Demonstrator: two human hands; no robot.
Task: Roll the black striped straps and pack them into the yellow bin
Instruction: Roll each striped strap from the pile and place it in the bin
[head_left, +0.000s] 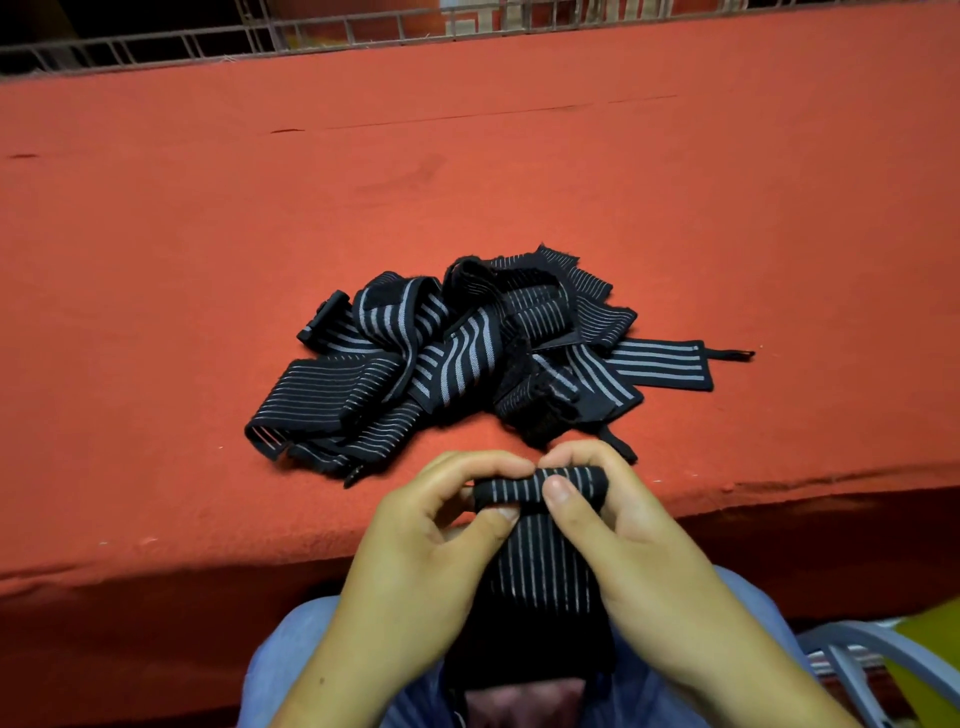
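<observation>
Rolling is under way on one strap. Both hands are closed on its upper end just over the worktop's near edge. The left hand pinches one end of the small roll between thumb and curled fingers, and the right hand pinches the other, thumb on top. The unrolled length hangs down into the person's lap. The pile of straps lies tangled on the red worktop, close to the near edge and just beyond the hands. A yellow shape at the lower right, off the worktop, is probably the yellow bin. Next, the hands likely need to turn the roll evenly downward, keeping it tight and its edges aligned.
</observation>
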